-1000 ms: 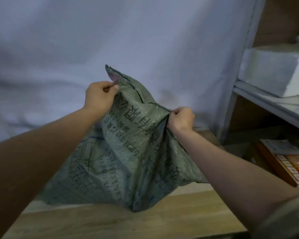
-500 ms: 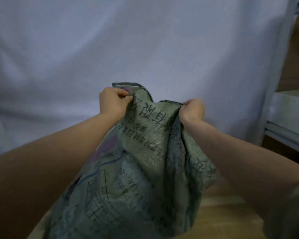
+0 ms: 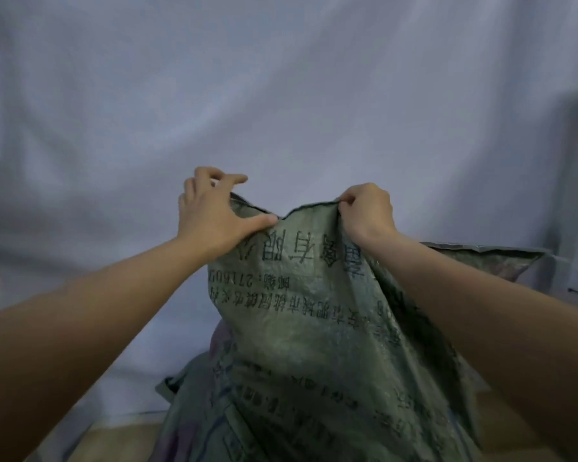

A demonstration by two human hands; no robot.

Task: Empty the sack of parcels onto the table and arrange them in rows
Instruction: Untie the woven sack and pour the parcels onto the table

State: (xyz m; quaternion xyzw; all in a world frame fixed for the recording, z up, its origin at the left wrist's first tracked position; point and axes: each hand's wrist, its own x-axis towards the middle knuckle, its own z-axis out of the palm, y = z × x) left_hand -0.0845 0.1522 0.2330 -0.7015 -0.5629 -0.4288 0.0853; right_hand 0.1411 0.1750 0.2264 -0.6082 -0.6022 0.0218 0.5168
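Over the last sec the person hauled the sack (image 3: 301, 328) higher, and the shelf off to the right slid out of view. The left hand (image 3: 211, 215) had been fisted on the hem; now its fingers were spread, thumb pressing the cloth, top fingers off it, prob. re-gripping. The right hand (image 3: 367, 211) stayed pinched on the hem beside it. The sack hung below both hands, bulk slumped twd the table (image 3: 124, 441) under the left forearm. No parcels out yet, so emptying looked barely begun; mouth prob. down.
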